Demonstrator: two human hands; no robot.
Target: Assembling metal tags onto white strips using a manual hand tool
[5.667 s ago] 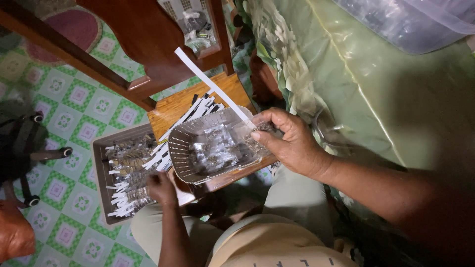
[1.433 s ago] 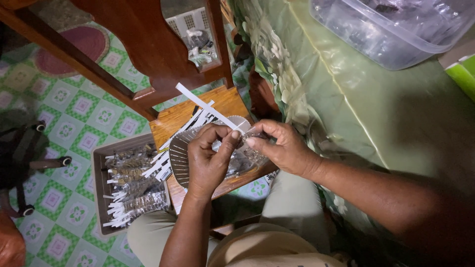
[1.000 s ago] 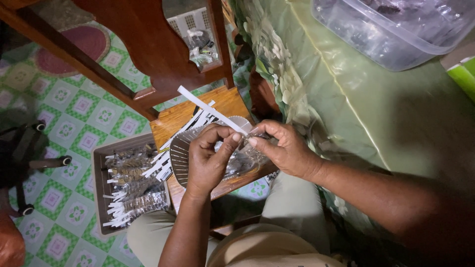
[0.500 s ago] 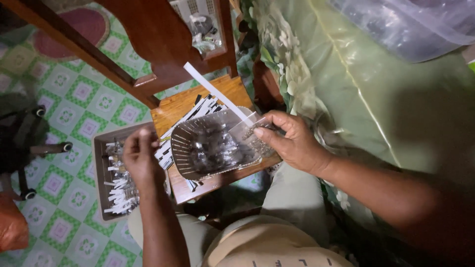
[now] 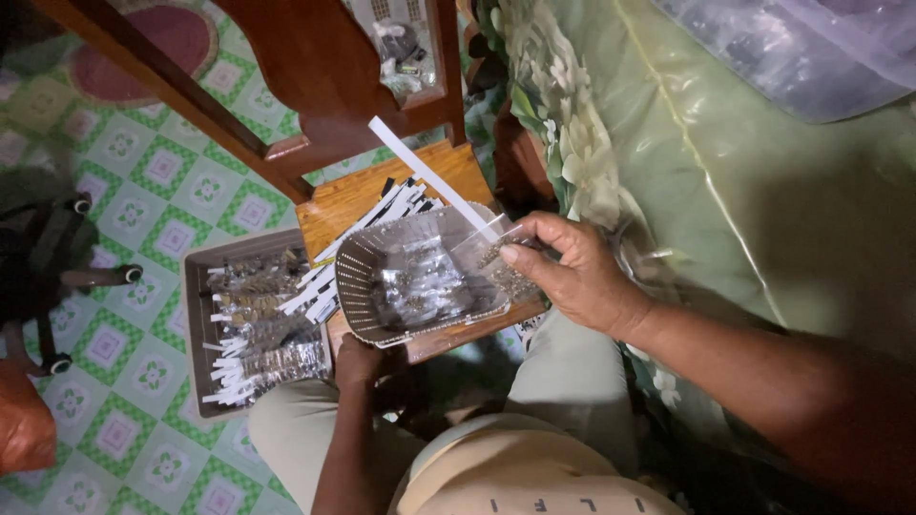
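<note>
Right hand (image 5: pixel 572 277) pinches a small clear plastic packet (image 5: pixel 496 257) with a long white strip (image 5: pixel 434 181) angling up-left, above the grey perforated basket (image 5: pixel 420 281); left hand (image 5: pixel 358 358) sits under the basket's near rim, grip hidden.

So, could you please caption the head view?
Right hand holds a small clear bag over a grey basket; left hand below it.
</note>
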